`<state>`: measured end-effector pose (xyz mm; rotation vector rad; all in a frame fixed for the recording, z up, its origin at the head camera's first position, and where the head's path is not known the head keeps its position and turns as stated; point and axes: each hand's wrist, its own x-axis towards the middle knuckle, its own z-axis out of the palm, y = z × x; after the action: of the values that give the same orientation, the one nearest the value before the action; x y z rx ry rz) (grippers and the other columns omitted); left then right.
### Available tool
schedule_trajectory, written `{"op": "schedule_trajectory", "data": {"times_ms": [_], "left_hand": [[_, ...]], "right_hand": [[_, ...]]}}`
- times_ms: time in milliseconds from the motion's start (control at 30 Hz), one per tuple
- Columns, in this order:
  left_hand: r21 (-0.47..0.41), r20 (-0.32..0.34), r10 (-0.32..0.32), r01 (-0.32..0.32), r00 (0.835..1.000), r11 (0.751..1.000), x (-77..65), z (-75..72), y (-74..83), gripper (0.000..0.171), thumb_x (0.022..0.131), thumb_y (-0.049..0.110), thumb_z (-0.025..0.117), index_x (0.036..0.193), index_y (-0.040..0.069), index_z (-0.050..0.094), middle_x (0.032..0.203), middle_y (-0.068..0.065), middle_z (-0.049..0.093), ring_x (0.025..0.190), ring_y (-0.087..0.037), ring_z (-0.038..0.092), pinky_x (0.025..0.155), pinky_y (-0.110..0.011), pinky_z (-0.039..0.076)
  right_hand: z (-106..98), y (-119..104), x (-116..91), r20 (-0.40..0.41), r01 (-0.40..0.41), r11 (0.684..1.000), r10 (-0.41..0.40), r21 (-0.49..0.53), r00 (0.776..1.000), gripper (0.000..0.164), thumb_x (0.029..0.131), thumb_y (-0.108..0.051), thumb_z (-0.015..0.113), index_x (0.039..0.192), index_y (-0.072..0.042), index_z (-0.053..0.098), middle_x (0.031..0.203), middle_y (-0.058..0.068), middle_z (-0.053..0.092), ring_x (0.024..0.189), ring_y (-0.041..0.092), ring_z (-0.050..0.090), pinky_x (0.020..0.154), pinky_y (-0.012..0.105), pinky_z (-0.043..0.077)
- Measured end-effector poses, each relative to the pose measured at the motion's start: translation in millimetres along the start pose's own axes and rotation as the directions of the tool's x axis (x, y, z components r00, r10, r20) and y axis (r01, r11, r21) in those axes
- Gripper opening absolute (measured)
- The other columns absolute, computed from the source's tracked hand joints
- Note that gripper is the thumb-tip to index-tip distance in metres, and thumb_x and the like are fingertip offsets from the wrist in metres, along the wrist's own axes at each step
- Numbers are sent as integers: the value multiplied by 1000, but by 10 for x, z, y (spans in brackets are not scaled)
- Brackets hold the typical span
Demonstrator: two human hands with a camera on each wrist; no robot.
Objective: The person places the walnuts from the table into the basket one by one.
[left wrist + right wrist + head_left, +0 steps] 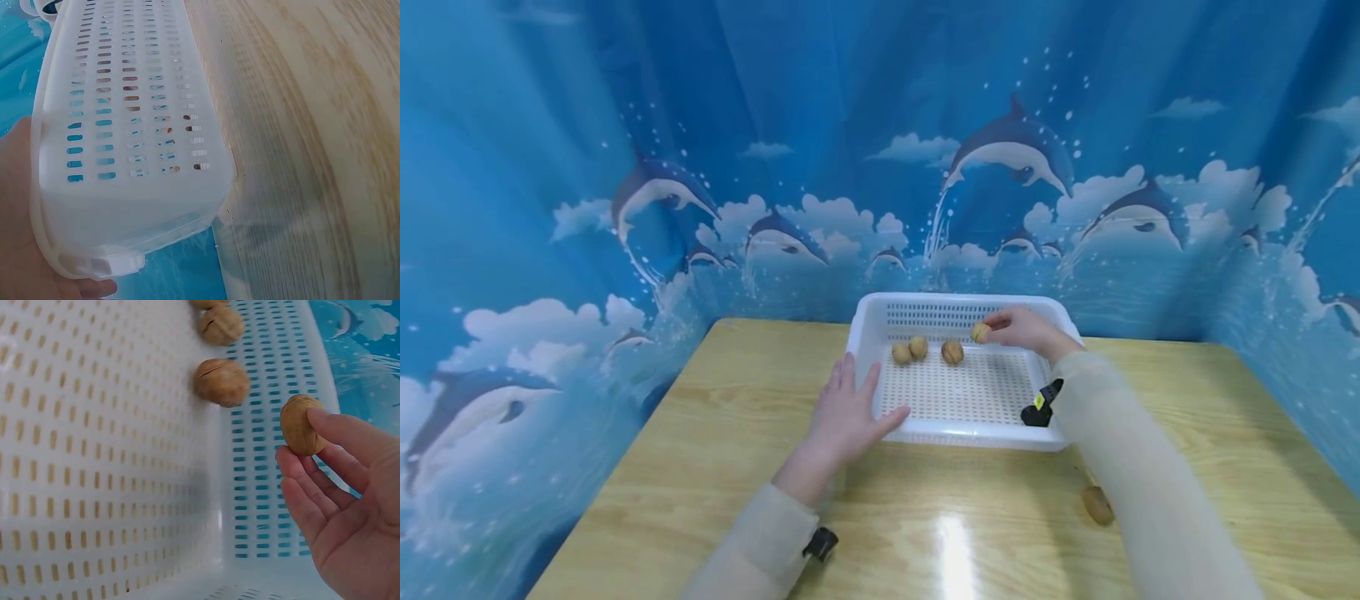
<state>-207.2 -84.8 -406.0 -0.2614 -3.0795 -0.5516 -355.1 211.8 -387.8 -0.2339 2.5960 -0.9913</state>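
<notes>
A white plastic basket (970, 437) with slotted walls stands on the table. Inside, along its far side, lie a walnut (952, 352) and two more walnuts further left. My right hand (1024, 328) reaches over the basket and pinches another walnut (301, 425) between thumb and fingers, above the basket floor near the far wall. At the basket's left front corner, my left hand (844, 417) rests on the rim with fingers spread. The left wrist view shows the slotted outer wall (125, 125) and part of that hand (15, 212) at the rim.
A brown walnut (1098, 506) lies on the wooden table (737, 450) right of the basket, partly hidden by my right sleeve. A blue curtain (865, 125) with dolphins hangs behind and at both sides. Black wrist cameras (821, 544) sit on both wrists.
</notes>
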Motion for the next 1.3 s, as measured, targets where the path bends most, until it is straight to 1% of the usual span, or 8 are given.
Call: {"op": "schedule_trajectory", "data": {"times_ms": [133,367,467,600,800,900,1167,1300], "left_hand": [[4,-11,21,-21,1000,1000,-19,5,18,89,82,73,42,148,16,26,154,-20,-1,139,-39,2,108,-54,18],[16,-3,20,-20,1000,1000,-31,4,60,90,82,74,40,149,17,24,154,-19,-1,140,-37,2,108,-53,19],[15,-9,28,-28,1000,999,-30,20,80,90,82,74,40,149,17,24,154,-20,0,140,-37,2,108,-53,19],[5,-6,41,-41,999,999,-26,28,87,90,82,74,40,149,16,24,154,-20,-1,139,-38,2,108,-53,18],[4,-22,49,-48,999,999,-23,-24,39,88,83,70,43,148,14,25,154,-21,1,139,-39,4,108,-54,20],[7,-14,40,-40,999,999,-17,-50,13,88,83,70,43,149,15,24,154,-21,0,139,-39,3,108,-54,20],[10,0,30,-30,1000,999,1,-44,-6,87,84,69,44,149,15,23,153,-21,-1,139,-40,3,108,-55,19],[22,16,24,-24,1000,999,-7,-30,-7,88,84,70,41,149,15,23,153,-21,-1,139,-40,2,108,-54,19]], "right_hand": [[40,42,31,19,-22,999,23,-42,1000,50,91,-26,61,133,-2,49,132,20,48,119,36,46,95,48,42],[36,73,33,32,10,993,-6,-114,999,44,90,-21,62,128,0,53,126,20,53,112,34,51,89,46,46],[7,87,6,27,4,994,-1,-106,1000,46,92,-21,59,131,1,50,130,22,49,116,36,48,92,48,44],[-79,46,-75,2,13,999,-13,-46,1000,48,95,-21,54,135,2,43,136,24,43,122,38,42,97,49,40],[-301,-121,-306,-49,71,997,-70,5,996,53,95,-27,55,138,-1,40,138,22,42,125,37,39,99,52,38],[-404,-142,-438,-39,82,997,-82,11,996,57,94,-32,56,140,-2,39,139,21,41,127,37,37,99,52,36],[-507,66,-788,-22,65,997,-65,38,998,70,90,-45,57,142,-2,35,141,21,39,129,39,34,99,54,36],[-490,196,-1009,-28,84,993,-82,77,996,70,91,-44,56,142,-1,34,141,22,38,130,41,32,98,57,36]]}}
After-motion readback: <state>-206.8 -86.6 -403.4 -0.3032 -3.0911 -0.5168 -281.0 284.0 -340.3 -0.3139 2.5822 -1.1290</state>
